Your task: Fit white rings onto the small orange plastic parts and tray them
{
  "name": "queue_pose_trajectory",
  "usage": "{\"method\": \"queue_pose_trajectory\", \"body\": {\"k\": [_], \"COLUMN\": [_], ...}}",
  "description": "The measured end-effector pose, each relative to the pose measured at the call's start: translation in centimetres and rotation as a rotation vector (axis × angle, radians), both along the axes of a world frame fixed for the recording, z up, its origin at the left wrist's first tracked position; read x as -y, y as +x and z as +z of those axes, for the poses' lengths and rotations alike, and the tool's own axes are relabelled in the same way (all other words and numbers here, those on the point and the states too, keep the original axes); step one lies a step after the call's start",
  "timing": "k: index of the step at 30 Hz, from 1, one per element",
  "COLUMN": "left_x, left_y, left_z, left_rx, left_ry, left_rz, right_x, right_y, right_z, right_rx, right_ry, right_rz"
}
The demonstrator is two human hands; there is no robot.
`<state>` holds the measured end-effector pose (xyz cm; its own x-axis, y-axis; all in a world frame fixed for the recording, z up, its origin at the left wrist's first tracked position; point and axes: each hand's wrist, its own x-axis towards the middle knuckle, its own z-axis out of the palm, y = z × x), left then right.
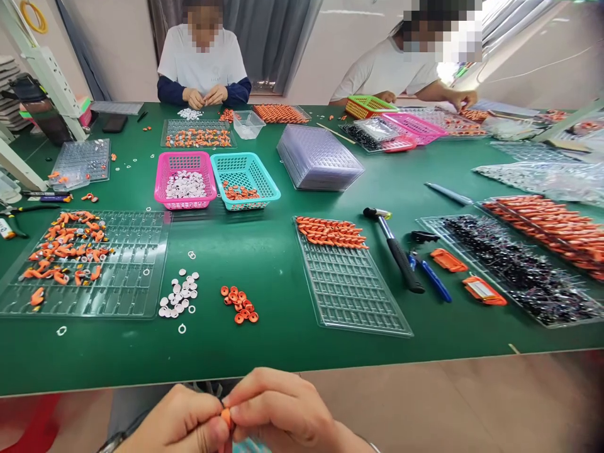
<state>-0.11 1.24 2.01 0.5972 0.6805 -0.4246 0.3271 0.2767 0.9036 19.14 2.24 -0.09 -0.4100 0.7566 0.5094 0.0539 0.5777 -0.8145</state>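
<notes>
Below the table's front edge, my left hand (182, 420) and my right hand (283, 406) meet, fingers pinched together around a small orange part (226, 416). Most of that part is hidden by the fingers. On the green table just beyond lie a pile of white discs (179, 294) and a pile of orange rings (240, 304). A clear tray (136, 296) at the left bears loose orange pieces (70, 242). Right of the middle, another clear tray (353, 289) has rows of orange pieces (330, 233) at its far end.
Pink basket (162, 182) and blue basket (271, 189) stand mid-table, beside stacked clear trays (321, 157). Hammer (399, 255), blue pliers (435, 280) and a tray of black parts (519, 270) lie right. Two people (202, 63) (382, 69) sit across the table.
</notes>
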Motion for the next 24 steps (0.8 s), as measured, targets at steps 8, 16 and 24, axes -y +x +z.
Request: {"method": "queue_pose_trajectory", "body": {"k": [8, 16, 24], "left_x": [0.4, 1.7, 1.6], "left_y": [-0.1, 0.2, 0.8], "left_z": [-1.4, -3.5, -1.8], "left_rx": [0.024, 0.111, 0.131], "left_ry": [-0.373, -0.639, -0.639], "left_rz": [-0.049, -0.001, 0.051], "right_x": [-0.8, -0.5, 1.6], "right_y": [0.6, 0.7, 0.2], "right_z": [0.6, -0.3, -1.5], "right_rx": [0.226, 0.254, 0.141], "right_ry": [-0.092, -0.309, -0.387], "right_rz": [0.265, 0.415, 0.347]}}
